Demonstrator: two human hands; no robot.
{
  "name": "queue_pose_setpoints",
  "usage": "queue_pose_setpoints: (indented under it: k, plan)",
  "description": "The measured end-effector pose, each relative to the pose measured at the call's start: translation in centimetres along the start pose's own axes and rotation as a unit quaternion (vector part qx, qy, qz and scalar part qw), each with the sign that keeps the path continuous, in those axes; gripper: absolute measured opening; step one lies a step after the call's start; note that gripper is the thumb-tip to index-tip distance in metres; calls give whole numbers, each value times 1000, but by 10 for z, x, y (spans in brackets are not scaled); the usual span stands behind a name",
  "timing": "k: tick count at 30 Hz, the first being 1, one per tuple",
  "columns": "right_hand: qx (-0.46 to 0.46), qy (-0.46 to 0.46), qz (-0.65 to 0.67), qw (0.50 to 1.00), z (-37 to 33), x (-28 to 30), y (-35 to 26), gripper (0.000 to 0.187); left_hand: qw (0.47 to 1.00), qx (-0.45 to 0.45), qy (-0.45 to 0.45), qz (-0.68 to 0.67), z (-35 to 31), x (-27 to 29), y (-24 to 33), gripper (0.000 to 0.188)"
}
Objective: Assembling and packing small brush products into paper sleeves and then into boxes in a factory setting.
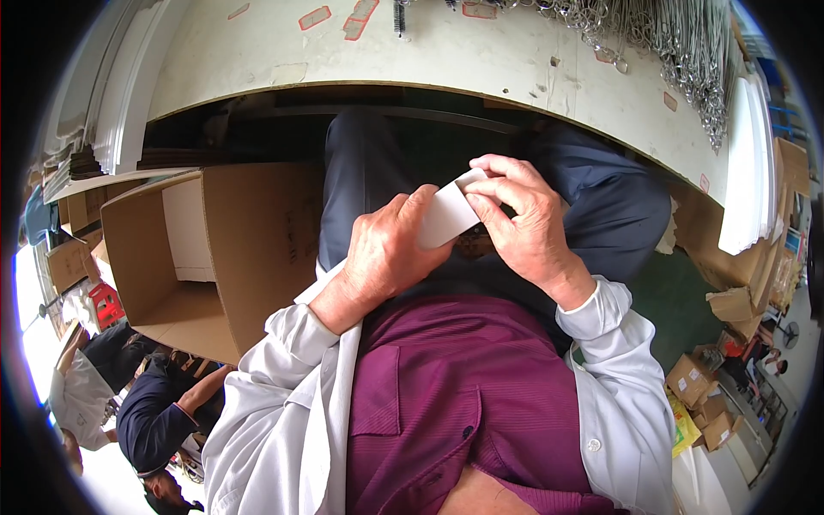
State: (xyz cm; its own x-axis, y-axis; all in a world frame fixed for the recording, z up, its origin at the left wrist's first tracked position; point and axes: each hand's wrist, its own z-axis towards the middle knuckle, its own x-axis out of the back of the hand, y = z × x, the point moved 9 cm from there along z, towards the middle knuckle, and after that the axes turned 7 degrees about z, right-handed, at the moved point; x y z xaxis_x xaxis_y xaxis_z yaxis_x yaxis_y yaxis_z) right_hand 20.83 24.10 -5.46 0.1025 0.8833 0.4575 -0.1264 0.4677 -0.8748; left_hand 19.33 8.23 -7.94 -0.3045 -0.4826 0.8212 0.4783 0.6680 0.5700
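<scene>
A long, narrow white cardboard box [448, 215] is held slantwise above my lap. My left hand [384, 249] is wrapped round its middle, and the box's lower end shows past my wrist. At the upper end, my right hand [524, 219] pinches the rim with thumb and fingers. That end looks open or has its flap lifted; whatever lies inside is hidden from view.
In front stands a white worktable [429, 60] with a bundle of thin metal wire pieces [678, 60] at its right. A large open brown carton [219, 249] is close on my left. White flat stacks [748, 167] stand at right; other people [163, 408] sit at lower left.
</scene>
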Motion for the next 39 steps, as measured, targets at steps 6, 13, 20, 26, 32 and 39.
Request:
queue_pose_setpoints:
  k: [6,13,20,26,32,39]
  plan:
    - [-85,-39,156,983,-5,-1,9,17,1000,5,11,-14,2,7,0,64]
    - [-56,-14,118,991,-16,3,2,15,997,-1,15,-71,6,8,-3,70]
    - [-70,-77,175,979,-20,-18,-1,13,997,12,-9,-81,10,2,-1,67]
    - [-124,-6,190,974,-22,-31,13,20,995,15,5,-95,9,5,4,66]
    - [-183,51,261,947,-35,-33,31,35,996,0,4,-95,7,3,10,60]
    - [-48,49,106,992,-28,-22,-1,23,997,-5,5,-78,5,-3,5,52]
